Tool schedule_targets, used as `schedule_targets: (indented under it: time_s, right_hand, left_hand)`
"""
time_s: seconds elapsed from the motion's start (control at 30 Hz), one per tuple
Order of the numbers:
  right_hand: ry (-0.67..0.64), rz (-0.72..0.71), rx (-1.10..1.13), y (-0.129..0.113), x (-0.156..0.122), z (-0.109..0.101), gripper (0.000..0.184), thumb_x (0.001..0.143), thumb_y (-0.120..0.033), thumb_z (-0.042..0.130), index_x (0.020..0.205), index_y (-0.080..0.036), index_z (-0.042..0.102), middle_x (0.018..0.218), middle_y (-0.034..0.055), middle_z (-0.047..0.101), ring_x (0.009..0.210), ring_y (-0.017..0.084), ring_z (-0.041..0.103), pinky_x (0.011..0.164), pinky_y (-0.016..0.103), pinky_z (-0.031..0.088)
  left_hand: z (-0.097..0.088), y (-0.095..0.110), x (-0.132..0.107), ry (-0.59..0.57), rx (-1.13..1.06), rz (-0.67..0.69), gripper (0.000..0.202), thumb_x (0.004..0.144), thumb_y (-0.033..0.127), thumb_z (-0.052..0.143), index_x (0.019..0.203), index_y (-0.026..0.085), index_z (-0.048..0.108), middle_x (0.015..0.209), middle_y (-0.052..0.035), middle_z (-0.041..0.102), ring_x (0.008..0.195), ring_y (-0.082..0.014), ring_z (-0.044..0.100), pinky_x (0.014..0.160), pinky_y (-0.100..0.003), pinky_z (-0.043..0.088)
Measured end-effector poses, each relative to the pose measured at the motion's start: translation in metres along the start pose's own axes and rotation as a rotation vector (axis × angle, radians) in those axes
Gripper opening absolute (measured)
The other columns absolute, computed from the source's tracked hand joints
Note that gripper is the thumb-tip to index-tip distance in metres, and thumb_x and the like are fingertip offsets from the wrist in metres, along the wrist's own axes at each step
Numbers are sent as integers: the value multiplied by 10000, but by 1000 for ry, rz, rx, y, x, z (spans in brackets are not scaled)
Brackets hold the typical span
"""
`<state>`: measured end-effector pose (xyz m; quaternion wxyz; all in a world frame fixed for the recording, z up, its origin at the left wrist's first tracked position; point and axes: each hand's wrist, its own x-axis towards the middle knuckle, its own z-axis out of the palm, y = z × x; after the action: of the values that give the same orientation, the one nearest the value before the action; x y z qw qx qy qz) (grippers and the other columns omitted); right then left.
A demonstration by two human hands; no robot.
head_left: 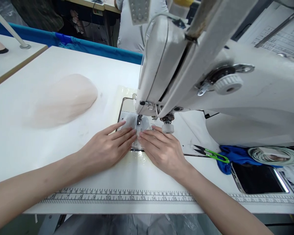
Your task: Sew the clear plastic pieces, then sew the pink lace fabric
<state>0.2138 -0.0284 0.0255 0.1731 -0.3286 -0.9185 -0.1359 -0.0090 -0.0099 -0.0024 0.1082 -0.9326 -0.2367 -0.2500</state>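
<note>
- Begins at the front edge of the white table (39, 153), with a printed ruler strip (120, 197) running along beneath the forearms.
- Leaves a white band between ruler strip and hands, and much wider room to the left.
- Tightens on the right, with a phone (258, 178) close to the front edge, then green-handled snips (214, 155), a bunched blue cloth (235, 155) and a coiled cord (271, 155).
- Shows the left hand (112, 145) laid flat, back upward, with fingers straight and the farthest spread away.
- Mirrors this with the right hand (163, 148), angled inward, fingers mostly side by side.
- Keeps both uncurled, not clamped, with a thin gap between opposing fingertips; cannot tell of any thin layer underneath.
- Puts these fingertips at the needle plate (127, 118), under the sewing machine (159, 58).
- Holds a blurred pinkish piece (71, 98) farther left, well apart from the hands.
- Ends beyond a blue fabric edging (100, 54), with a seated person (129, 31) behind.
</note>
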Motion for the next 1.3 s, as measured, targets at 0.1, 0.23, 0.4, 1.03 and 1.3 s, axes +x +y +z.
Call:
schedule_targets:
  time_s: [0.1, 0.23, 0.4, 1.03, 1.3]
  right_hand:
    - [-8, -3, -12, 0, -1, 2, 192, 912, -118, 575, 1051, -135, 707, 1103, 60, 737, 1017, 169, 677, 980, 368, 518]
    - [-1, 14, -38, 2, 0, 5, 194, 913, -126, 578, 1048, -136, 717, 1104, 54, 737, 945, 167, 688, 964, 355, 526]
    - [0, 30, -56, 2, 3, 6, 191, 927, -143, 561, 1023, -153, 726, 1095, 39, 740, 899, 161, 692, 965, 356, 527]
    - [-48, 104, -142, -1, 4, 6, 216, 962, -238, 533, 1063, -157, 705, 1069, 28, 747, 910, 174, 676, 1025, 381, 451]
    - [-84, 125, -173, 1, 6, 8, 271, 981, -278, 503, 1141, -151, 681, 1123, 22, 731, 971, 187, 662, 1063, 383, 414]
  left_hand:
    - [0, 1, -2, -4, 0, -5, 300, 967, 144, 465, 1216, 109, 629, 1248, -86, 660, 1174, -219, 622, 1126, -444, 427]
    - [4, -4, 0, 8, -39, -35, 300, 959, 147, 478, 1213, 130, 638, 1224, -84, 676, 1170, -210, 625, 1162, -455, 377]
    - [4, -3, 2, 16, -75, -99, 319, 969, 223, 494, 1242, 119, 622, 1230, -96, 672, 1185, -228, 615, 1187, -484, 324]
    - [5, -3, 3, -8, 18, -114, 354, 989, 301, 469, 1209, 69, 621, 1220, -126, 675, 1177, -241, 620, 1204, -498, 273]
    - [9, -8, 6, -38, -4, -156, 359, 1004, 338, 421, 1212, 121, 618, 1234, -94, 671, 1182, -216, 618, 1208, -487, 267]
